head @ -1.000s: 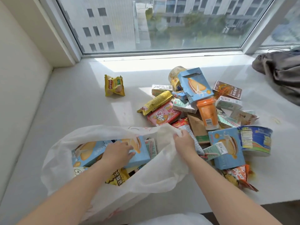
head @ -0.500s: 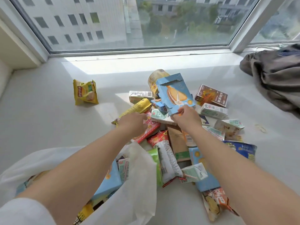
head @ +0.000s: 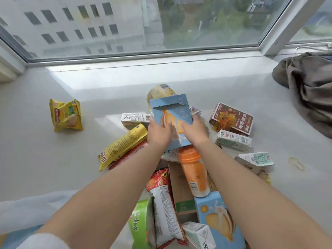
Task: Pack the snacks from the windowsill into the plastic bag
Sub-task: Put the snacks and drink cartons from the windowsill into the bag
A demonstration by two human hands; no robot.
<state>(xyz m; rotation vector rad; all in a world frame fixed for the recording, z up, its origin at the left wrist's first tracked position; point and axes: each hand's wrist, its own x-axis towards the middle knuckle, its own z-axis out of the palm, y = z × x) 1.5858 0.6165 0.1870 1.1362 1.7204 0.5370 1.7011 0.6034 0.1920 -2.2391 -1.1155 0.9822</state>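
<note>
A red Lay's logo is being shown on the yellow chip bag (head: 65,115) lying apart at the left, and the same logo is being shown at the near end of the long yellow packet (head: 122,146). Chinese characters reading 生椰拿铁 are being displayed on the brown carton (head: 231,118). On the white milk carton (head: 256,159), green characters 纯牛奶 are being displayed. Other print is being left too small or blurred for reading.

Crumpled grey-brown cloth (head: 309,90) at far right; window (head: 143,24) overlooks buildings.
</note>
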